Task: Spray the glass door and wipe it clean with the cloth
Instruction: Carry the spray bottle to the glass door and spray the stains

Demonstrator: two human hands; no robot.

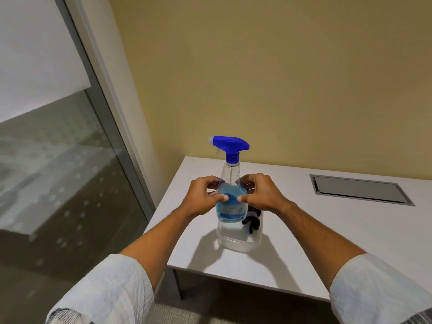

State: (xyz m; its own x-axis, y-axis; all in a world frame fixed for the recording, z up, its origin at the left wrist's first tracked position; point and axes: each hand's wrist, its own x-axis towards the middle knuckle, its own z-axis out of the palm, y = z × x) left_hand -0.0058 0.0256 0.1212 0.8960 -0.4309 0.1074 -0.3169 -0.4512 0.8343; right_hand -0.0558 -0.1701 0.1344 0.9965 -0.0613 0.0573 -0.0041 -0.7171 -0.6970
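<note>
A clear spray bottle (231,178) with a blue trigger head and blue liquid stands upright in a clear plastic tub (238,243) on the white table (327,230). A dark cloth (251,222) lies in the tub behind the bottle, partly hidden. My left hand (202,197) and my right hand (260,195) grip the bottle's body from either side, thumbs on its front. The glass door (58,171) fills the left of the view, frosted white at the top and see-through with rows of dots lower down.
The door's grey metal frame (112,127) runs diagonally beside a yellow wall (257,78). A grey cable hatch (360,189) is set into the table at the right. The table's near edge ends above grey carpet (198,314).
</note>
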